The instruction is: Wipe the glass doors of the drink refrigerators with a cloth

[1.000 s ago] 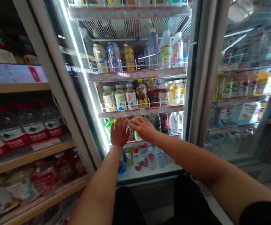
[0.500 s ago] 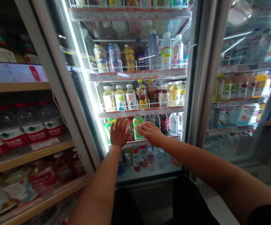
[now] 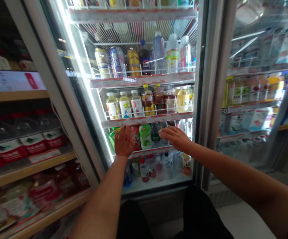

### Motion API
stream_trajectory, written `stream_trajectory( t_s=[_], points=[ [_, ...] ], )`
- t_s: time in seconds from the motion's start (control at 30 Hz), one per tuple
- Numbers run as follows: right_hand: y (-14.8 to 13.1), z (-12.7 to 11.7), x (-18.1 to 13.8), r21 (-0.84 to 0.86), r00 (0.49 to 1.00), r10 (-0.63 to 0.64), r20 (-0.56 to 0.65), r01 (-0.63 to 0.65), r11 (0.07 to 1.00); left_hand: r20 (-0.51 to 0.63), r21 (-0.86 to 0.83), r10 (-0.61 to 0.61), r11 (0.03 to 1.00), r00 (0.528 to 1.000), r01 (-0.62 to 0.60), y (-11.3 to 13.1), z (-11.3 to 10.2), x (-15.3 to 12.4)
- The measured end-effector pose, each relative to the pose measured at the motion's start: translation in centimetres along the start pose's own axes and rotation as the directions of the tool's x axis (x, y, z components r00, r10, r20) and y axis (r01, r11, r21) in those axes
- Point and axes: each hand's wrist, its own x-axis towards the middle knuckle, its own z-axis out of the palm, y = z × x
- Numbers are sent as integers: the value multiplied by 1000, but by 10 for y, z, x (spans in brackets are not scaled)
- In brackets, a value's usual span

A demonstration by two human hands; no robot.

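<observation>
The right hand (image 3: 176,137) has slid away from the left hand (image 3: 124,142): a second ago their fingertips nearly met in front of the green pack (image 3: 145,136), and half a second ago the right fingers overlapped its right edge. Now the green pack shows whole between the two hands, which are well apart. The left hand has hardly moved, flat and spread just left of the green pack, fingers up, with nothing visible in it. The right hand is to the right of the green pack, fingers together and pointing back toward it. A pale scrap (image 3: 161,134) shows at those fingertips, too blurred to tell its long axis or whether they grip it.

The glass door (image 3: 129,79) stands in front of the green pack, upright, its long axis running up and down, with light streaks reflected above the pack. I cannot tell how firmly either palm meets it. An orange-and-white cup (image 3: 186,164), earlier mostly behind the forearm, shows below and right of the green pack. Wooden shelves (image 3: 34,169) stand far left of it, another cooler (image 3: 253,99) far right
</observation>
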Motion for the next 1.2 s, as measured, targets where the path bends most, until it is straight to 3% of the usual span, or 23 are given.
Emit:
stream_trajectory(
  t_s=[0.07, 0.23, 0.37, 0.57, 0.7, 0.93, 1.2],
  points=[
    [6, -3, -8, -13, 999, 35, -34, -36, 999, -5, 9, 6, 1000, 1000, -6, 0, -1, 1],
    [18, -6, -29, -27, 1000, -16, -24, 15, 1000, -18, 7, 14, 1000, 1000, -14, 1, -2, 1],
    [26, -8, -37, -58, 992, 73, -101, -79, 995, -2, 1, 1, 1000, 1000, -1, 1, -2, 1],
    [32, -10, -43, -73, 995, 49, -87, -56, 996, 21, -30, -20, 999, 1000, 21, 0, 0, 0],
    [32, -7, -49, -51, 983, 123, -136, -131, 990, -5, 9, 6, 1000, 1000, -6, 1, -1, 1],
    [17, 6, -62, -30, 998, 51, -42, -53, 998, -43, 70, 52, 996, 998, -49, 3, -4, 3],
    [5, 17, -50, -14, 1000, 14, 9, -14, 1000, -61, 98, 78, 993, 995, -72, 4, -4, 5]
  ],
)
